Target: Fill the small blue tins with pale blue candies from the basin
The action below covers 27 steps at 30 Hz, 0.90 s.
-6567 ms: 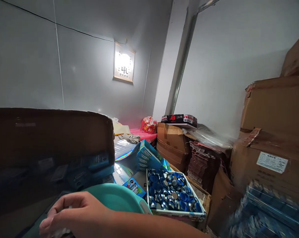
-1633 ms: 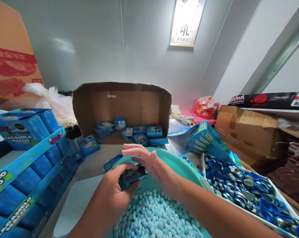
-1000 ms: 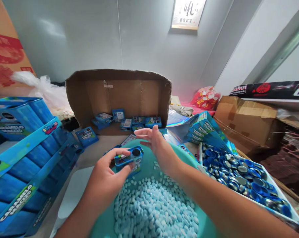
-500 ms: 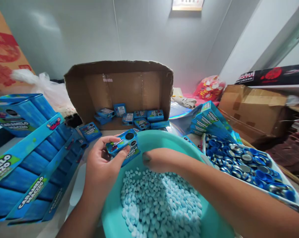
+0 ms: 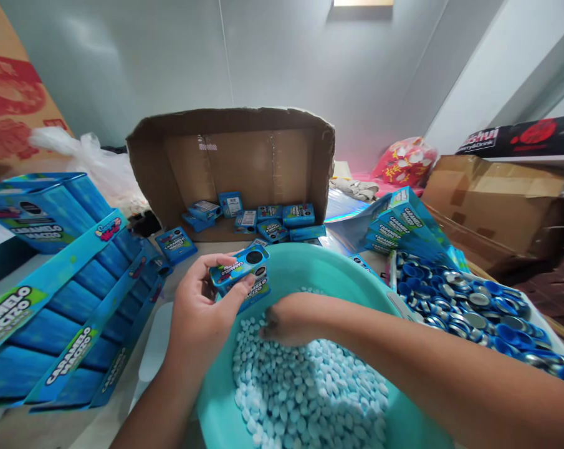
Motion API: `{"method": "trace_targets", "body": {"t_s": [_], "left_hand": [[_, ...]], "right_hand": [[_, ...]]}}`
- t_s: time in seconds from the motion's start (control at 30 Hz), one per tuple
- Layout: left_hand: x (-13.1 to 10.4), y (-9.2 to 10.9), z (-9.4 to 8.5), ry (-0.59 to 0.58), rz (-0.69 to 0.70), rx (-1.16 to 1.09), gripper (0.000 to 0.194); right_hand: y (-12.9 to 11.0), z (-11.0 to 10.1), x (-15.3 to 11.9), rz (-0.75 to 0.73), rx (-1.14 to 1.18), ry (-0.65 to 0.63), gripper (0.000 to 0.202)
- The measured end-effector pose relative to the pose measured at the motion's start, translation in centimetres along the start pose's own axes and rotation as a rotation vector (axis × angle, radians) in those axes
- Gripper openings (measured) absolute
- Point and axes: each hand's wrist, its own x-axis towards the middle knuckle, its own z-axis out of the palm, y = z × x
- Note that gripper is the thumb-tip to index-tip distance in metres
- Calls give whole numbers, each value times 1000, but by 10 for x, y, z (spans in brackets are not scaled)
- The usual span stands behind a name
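Observation:
My left hand [image 5: 205, 305] grips a small blue candy box [image 5: 245, 269] marked "Caramelo Macizo", thumb on its front, over the left rim of a turquoise basin [image 5: 319, 262]. A dark round spot shows on the box's top. Pale blue candies [image 5: 305, 393] cover the basin's floor. My right hand [image 5: 291, 318] reaches in from the right, just above or touching the candies, below and to the right of the box. Its fingers are curled, and what they may hold is hidden.
Blue display cartons packed with boxes [image 5: 76, 312] stand at left. Behind the basin, a cardboard carton [image 5: 244, 162] lies open with several blue boxes inside. At right are a tray of blue and silver round lids [image 5: 478, 312], stacked blue cartons [image 5: 398, 218] and a brown carton [image 5: 487, 206].
My right hand has moved down and slightly left to the candies, its fingers curled. My left hand still holds the box in about the same place. The view has shifted slightly.

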Motion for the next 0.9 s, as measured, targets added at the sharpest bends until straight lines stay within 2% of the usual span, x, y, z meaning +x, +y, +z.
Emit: {"method": "trace_targets", "body": {"t_s": [0.07, 0.13, 0.33, 0.47, 0.63, 0.7, 0.83, 0.9], "left_hand": [[0, -1, 0, -2, 5, 20, 39], [1, -1, 0, -3, 14, 37, 39], [-1, 0, 1, -4, 4, 51, 40], [-1, 0, 1, -14, -1, 63, 41], [-1, -3, 1, -17, 23, 73, 38], [-1, -3, 1, -17, 29, 96, 37], [-2, -2, 0, -27, 23, 108, 37], [-3, -2, 0, -22, 25, 105, 38]], "right_hand": [[-1, 0, -1, -27, 7, 35, 56], [-5, -2, 0, -20, -48, 2, 59], [-25, -9, 2, 110, -282, -417, 65], [-36, -14, 3, 137, -341, -574, 62], [-34, -15, 4, 112, -334, -655, 64], [-23, -9, 3, 78, -258, -596, 66], [7, 6, -2, -75, -29, -200, 57], [15, 9, -4, -134, -11, -124, 55]]}}
